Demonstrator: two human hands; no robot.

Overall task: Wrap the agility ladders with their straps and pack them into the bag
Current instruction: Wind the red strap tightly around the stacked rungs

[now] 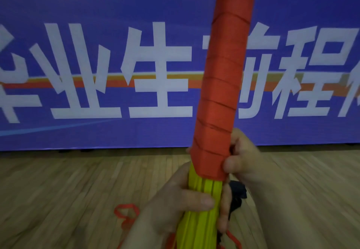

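Subject: an agility ladder bundle [202,200] of flat yellow rungs stacked together, held nearly upright in the middle of the head view, its top leaning slightly right and running out of the upper edge.
Wrapping: a red strap [224,73] is wound in overlapping spiral turns round the bundle from the top of the view down to just above the lower hand; below its last turn the yellow rungs are bare.
Left hand [175,206]: grips the bare yellow section, thumb laid across the front and fingers curled round the far side.
Right hand [243,159]: holds the lowest turn of the red strap, thumb pressed on the wrap's right edge, fingers curled behind the bundle.
Loose red strap length [126,213]: lies in loops on the floor at lower left, beside the left forearm.
Dark object [238,192]: black, partly hidden behind the bundle and hands; what it is cannot be told.
Ground: wooden floor [58,190].
Background: blue banner [97,5] with large white characters, standing at the floor's far edge.
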